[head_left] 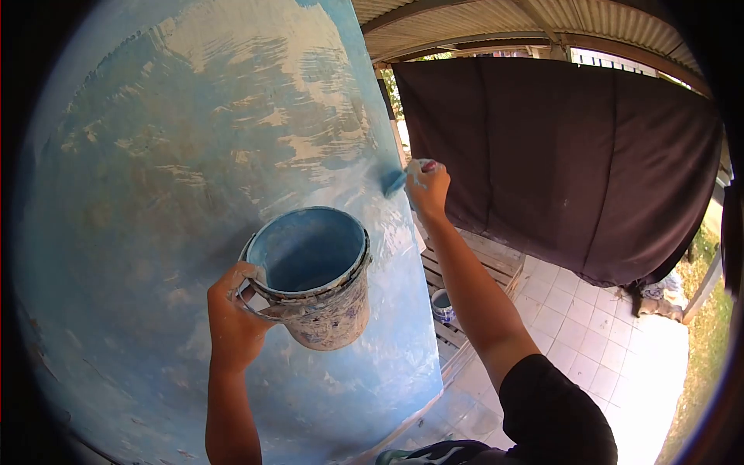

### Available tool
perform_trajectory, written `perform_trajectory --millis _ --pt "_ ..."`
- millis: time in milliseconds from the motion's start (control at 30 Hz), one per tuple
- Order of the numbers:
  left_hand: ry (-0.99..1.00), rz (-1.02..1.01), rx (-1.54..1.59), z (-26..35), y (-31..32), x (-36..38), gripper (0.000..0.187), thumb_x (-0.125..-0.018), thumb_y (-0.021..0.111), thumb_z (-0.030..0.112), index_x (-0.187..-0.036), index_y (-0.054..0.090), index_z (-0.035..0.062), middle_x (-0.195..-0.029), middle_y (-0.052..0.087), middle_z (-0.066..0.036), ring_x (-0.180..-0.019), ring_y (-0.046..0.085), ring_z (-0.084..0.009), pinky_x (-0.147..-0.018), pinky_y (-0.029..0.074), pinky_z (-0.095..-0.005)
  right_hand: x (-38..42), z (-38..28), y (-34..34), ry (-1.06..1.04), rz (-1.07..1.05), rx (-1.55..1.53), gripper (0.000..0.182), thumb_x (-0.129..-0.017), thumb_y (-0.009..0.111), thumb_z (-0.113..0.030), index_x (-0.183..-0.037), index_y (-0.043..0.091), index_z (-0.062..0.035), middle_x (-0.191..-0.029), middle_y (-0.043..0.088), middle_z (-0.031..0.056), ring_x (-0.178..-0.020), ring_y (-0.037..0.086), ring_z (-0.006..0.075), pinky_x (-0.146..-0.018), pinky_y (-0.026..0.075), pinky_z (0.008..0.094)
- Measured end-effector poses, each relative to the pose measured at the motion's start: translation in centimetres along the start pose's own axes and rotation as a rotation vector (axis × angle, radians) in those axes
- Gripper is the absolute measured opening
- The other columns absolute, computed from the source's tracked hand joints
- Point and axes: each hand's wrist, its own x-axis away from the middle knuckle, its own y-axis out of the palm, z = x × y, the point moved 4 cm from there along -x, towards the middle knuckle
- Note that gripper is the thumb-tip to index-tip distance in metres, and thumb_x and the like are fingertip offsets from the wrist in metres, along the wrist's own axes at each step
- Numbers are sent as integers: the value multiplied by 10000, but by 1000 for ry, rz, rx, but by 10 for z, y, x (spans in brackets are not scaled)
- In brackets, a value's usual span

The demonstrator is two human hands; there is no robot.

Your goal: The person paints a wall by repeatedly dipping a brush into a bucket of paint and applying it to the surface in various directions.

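Note:
My left hand is closed around the handle side of a paint-smeared bucket, held up in front of the panel. Its inside is coated blue, and the mouth tips toward me. Off to the right, my right hand grips a paintbrush, with a reddish handle end showing at the fist. The brush's blue bristles are at the right edge of a large panel. Streaky light blue paint covers much of this surface, with beige patches showing in its upper part. Paint smears mark both hands.
Behind the panel's edge, a small paint pot stands on wooden slats. A dark cloth hangs across the back under a corrugated roof. White floor tiles stretch to the right, with a crumpled bundle near a post.

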Motion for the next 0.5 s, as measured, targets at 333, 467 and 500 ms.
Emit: perform_trajectory --millis 333,467,500 --pt "12 12 -48 -32 4 28 457 -642 950 -13 -977 644 41 -983 679 -37 -993 667 -163 -992 551 -399 111 13 -21 317 -31 -460 225 -985 569 -122 -957 732 30 -672 634 36 -582 558 78 -534 397 242" --pt "-22 36 -52 -39 -2 38 420 -663 925 -27 -972 648 35 -971 663 -35 -990 649 -154 -982 548 -390 177 80 -47 546 39 -365 228 -958 609 -130 -883 719 54 -625 623 68 -560 577 125 -536 432 311" --pt "-29 37 -52 -40 -4 39 420 -663 925 -27 -972 648 35 -971 663 -35 -990 649 -154 -982 548 -390 174 80 -48 551 34 -361 228 -958 609 -130 -883 719 54 -625 623 68 -560 577 125 -536 432 311"
